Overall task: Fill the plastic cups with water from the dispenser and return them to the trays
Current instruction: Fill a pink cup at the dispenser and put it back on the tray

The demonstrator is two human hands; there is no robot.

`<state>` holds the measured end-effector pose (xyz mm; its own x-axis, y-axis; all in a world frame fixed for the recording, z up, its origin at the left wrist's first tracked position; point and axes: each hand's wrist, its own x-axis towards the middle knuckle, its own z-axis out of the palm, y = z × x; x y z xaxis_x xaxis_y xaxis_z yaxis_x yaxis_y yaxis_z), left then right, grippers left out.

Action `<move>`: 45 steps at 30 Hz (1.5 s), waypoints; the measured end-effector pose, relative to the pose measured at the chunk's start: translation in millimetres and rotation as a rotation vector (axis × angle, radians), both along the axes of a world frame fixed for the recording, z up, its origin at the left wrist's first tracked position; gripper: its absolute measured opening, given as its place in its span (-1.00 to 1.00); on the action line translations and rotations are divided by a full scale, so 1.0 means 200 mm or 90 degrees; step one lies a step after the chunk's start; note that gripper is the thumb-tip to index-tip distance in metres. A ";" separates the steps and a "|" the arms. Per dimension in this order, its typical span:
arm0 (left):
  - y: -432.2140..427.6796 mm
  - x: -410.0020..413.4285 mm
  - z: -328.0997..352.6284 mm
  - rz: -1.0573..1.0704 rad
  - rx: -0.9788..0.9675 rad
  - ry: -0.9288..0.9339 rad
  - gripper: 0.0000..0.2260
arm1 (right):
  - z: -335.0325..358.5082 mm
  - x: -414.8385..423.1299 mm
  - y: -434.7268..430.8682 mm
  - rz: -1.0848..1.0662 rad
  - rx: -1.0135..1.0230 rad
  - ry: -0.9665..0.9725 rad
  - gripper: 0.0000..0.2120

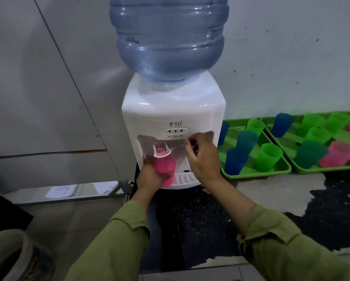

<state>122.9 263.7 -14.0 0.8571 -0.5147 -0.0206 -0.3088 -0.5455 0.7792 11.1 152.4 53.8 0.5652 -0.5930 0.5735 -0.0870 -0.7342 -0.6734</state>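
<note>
— Where do we stand with the pink cup (166, 169)?

— We have it at the dispenser (173, 114), its mouth just under the red tap (161, 151) and above the drip tray (183, 178). Our left hand (149, 177) grips it from below, fingers wrapped round its lower wall.

— Is it filling?

— We see no stream, and we cannot see inside the cup, so we judge this one as barely begun at most.

— And the right hand (203, 157)?

— It is inside the recess on the right, its fingers (192, 147) curled tight on what we take for the second tap, which the hand mostly hides. That tap is beside our cup, not over it.

— What about the rest?

— The other cups (268, 157), green, blue and pink, stand on the near tray (251, 173) and the far tray (312, 171), to the right of the dispenser. We cannot tell whether any holds water.

— So how much is left?

— By our reckoning, this cup needs filling and returning to a tray, and possibly many more after it. The water bottle (168, 37) on top looks well stocked.
</note>
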 end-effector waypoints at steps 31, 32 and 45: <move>0.00 0.06 -0.08 0.022 -0.020 -0.009 -0.31 | -0.12 0.22 -0.01 0.089 0.265 0.426 -0.68; 0.00 0.06 -0.08 0.025 -0.016 -0.009 -0.31 | -0.15 0.23 -0.01 0.086 0.254 0.429 -0.67; -0.01 0.10 -0.14 0.014 -0.092 0.026 -0.47 | -0.31 0.27 0.02 0.025 0.214 0.327 -0.78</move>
